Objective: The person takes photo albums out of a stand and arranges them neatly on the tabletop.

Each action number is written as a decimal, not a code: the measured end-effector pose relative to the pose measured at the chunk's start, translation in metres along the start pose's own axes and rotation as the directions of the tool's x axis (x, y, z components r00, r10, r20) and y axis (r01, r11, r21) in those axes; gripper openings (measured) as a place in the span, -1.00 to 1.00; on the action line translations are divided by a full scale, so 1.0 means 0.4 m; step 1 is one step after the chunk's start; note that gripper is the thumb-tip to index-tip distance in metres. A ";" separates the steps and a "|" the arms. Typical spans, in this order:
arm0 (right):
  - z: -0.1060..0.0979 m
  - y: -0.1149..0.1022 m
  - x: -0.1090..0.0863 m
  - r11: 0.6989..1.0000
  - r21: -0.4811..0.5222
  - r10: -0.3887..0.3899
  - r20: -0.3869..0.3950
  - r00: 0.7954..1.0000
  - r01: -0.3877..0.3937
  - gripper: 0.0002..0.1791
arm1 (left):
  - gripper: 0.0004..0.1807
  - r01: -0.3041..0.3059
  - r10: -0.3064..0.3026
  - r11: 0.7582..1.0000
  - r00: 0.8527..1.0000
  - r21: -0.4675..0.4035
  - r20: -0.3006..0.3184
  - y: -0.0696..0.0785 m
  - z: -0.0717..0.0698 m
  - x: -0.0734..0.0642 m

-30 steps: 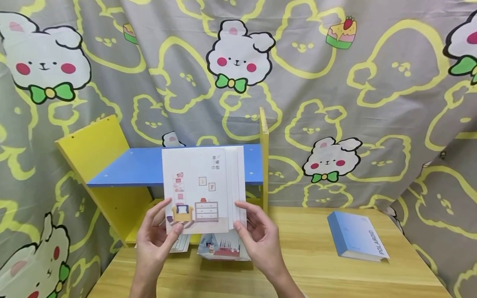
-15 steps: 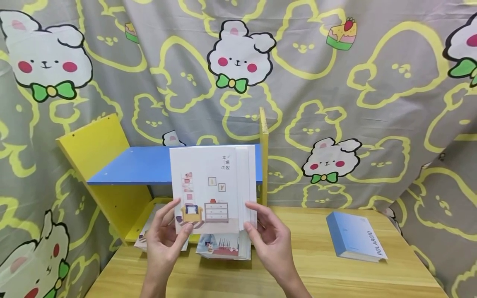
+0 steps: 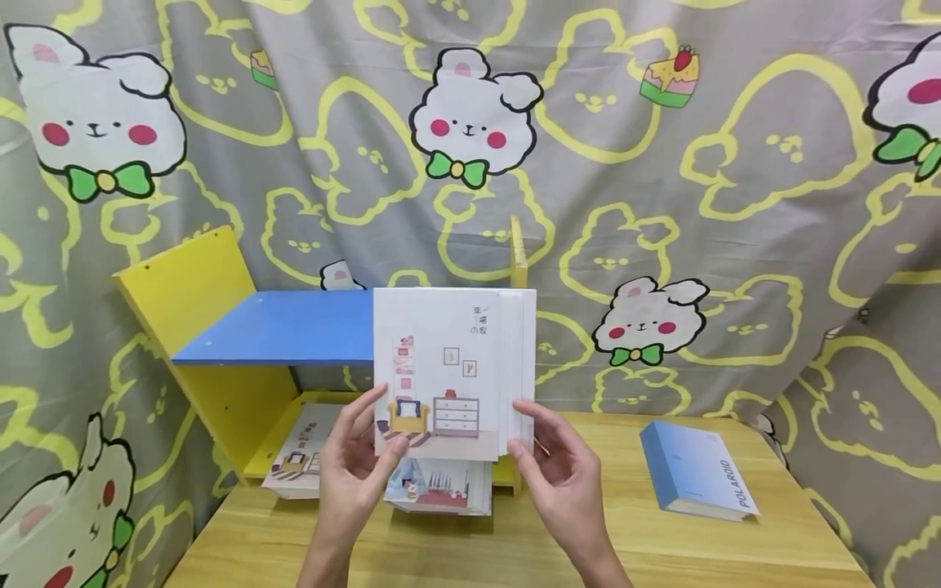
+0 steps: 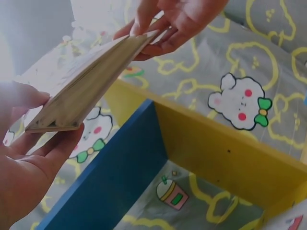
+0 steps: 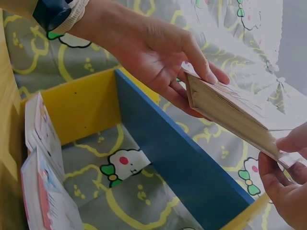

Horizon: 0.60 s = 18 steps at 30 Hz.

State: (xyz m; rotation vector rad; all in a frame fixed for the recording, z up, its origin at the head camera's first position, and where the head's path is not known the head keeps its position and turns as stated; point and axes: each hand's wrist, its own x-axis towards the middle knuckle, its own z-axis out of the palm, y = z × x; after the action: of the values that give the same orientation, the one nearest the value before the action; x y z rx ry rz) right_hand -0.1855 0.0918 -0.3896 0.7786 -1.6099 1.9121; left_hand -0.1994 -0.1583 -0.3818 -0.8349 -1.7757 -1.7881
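A white-covered book (image 3: 441,327) is held up in front of the shelf, its cover showing an armchair, a chest of drawers and small framed pictures. My left hand (image 3: 360,457) pinches its lower left edge, thumb on the cover. At the lower right edge, my right hand (image 3: 562,469) grips it the same way. Both wrist views show the book's thick page block (image 4: 91,81) between thumb and fingers, raised above the blue shelf board (image 5: 163,139). Partly behind the hands, a second book (image 3: 290,457) with an armchair cover and another book (image 3: 441,488) with a blue-and-pink picture lie at the shelf's base.
The shelf has a tilted yellow side panel (image 3: 184,278) at left and a yellow upright (image 3: 519,253) at right. A blue POLAROID book (image 3: 702,469) lies on the right of the wooden table (image 3: 625,547). A patterned curtain (image 3: 573,212) hangs behind.
Both hands have carried the book to the right, in front of the yellow upright. More of the armchair-cover book at the left now shows. The other books stay in place.
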 end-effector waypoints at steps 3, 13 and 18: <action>-0.016 -0.009 -0.001 1.000 -0.015 0.012 -0.025 1.000 -0.012 -0.48 | -0.28 -0.013 0.014 1.000 1.000 -0.009 0.019 -0.002 0.018 0.009; -0.071 -0.035 0.000 0.992 -0.068 0.096 -0.103 0.990 -0.103 -0.47 | -0.30 -0.056 0.059 0.996 0.997 -0.070 0.048 -0.013 0.084 0.036; -0.099 -0.041 0.005 0.994 -0.081 0.061 -0.121 0.991 -0.071 -0.46 | -0.30 -0.040 0.044 0.996 0.998 -0.078 0.044 -0.017 0.117 0.046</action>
State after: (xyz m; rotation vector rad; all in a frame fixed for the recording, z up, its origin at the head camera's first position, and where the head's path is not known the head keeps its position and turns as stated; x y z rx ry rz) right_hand -0.1792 0.1337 -0.3822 0.5732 -1.6506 1.8845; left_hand -0.2129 -0.1099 -0.3749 -0.9439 -1.7134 -1.8342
